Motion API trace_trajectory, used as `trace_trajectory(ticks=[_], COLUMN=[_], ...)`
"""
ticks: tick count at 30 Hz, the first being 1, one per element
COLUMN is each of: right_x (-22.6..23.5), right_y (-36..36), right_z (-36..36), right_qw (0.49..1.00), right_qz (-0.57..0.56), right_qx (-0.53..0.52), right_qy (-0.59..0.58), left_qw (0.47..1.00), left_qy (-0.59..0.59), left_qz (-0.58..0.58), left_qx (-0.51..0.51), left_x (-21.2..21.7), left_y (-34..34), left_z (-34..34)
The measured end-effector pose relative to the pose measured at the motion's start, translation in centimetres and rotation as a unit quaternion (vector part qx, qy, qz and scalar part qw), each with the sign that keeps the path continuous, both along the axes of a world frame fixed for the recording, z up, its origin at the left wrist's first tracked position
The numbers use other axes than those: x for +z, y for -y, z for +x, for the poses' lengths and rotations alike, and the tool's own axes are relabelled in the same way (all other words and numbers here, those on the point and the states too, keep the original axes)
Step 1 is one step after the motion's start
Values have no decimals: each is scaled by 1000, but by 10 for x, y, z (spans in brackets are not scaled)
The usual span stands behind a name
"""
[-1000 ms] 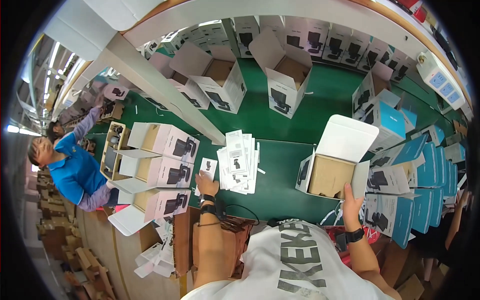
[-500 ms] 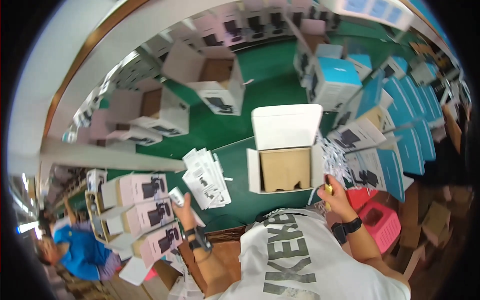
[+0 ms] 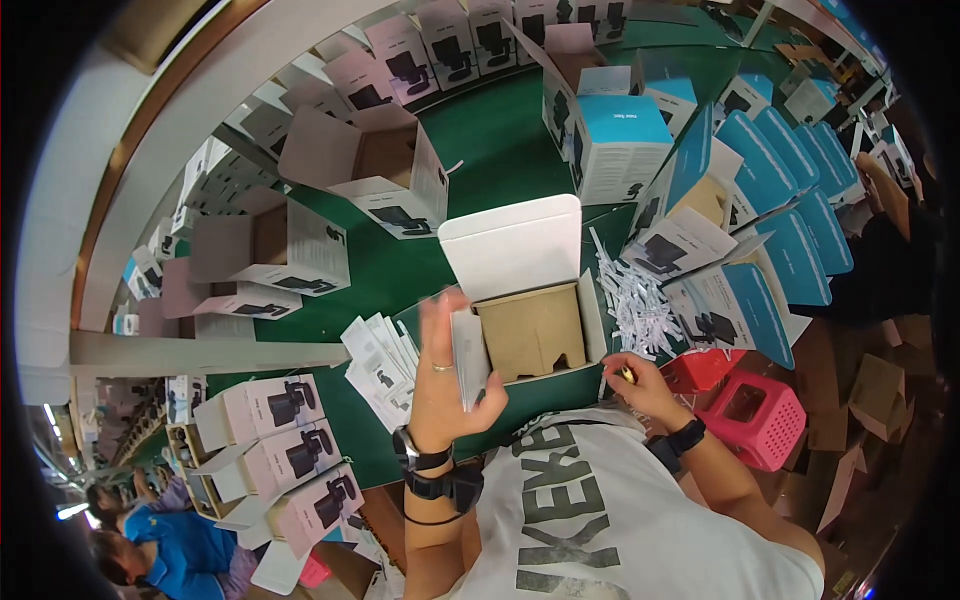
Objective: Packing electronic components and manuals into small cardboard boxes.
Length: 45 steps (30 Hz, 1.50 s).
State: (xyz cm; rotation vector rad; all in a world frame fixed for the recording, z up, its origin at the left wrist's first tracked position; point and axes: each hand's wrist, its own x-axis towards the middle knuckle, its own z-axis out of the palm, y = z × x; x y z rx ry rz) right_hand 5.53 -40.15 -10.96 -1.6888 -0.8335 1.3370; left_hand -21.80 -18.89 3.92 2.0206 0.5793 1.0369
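In front of me stands a white carton [image 3: 513, 247] with its lid raised and a brown cardboard insert [image 3: 530, 330] inside. My left hand [image 3: 445, 375] is upright beside the carton's left side flap [image 3: 470, 350]. Its fingers are stretched out and blurred at the tips, with the thumb apart, close to the flap; whether it touches is hard to tell. At the carton's near right corner, my right hand [image 3: 645, 388] is closed around a small yellow-and-black tool [image 3: 628, 375], mostly hidden by the fingers. A thin white strip lies by these fingertips.
Loose white paper strips [image 3: 640, 310] are heaped right of the carton, printed leaflets [image 3: 380, 365] left. Open cartons [image 3: 400, 190] stand behind; blue-flapped boxes [image 3: 700, 230] crowd the right. A pink basket [image 3: 760, 425] sits low right. At far left is a person in blue [image 3: 185, 545].
My left hand has moved right, from near the leaflets to the carton's left flap; the small white item it held no longer shows. My right hand stays by the carton's corner. The view has shifted.
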Motion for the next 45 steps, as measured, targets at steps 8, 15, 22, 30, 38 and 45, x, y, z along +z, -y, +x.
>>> trace_trajectory(ticks=[8, 15, 22, 30, 38, 45], right_x=[38, 75, 74, 83, 90, 76], right_y=[-36, -63, -92, -103, -131, -125], right_z=[10, 9, -30, -11, -2, 8], right_qw=[992, 983, 979, 979, 865, 891], right_qz=[107, 167, 145, 148, 242, 226], right_qx=[-50, -9, -115, -53, -13, 18], right_qy=[51, 71, 80, 129, 438, 394], left_qw=[985, 971, 978, 922, 911, 929], left_qy=[-134, -179, -121, -339, -353, -329], left_qz=[90, 108, -46, 181, 202, 146], left_qx=[64, 115, 161, 45, 76, 84], left_x=[-21, 5, -51, -57, -62, -65], left_y=[16, 20, 41, 52, 57, 58], left_z=[-12, 0, 2, 55, 47, 46])
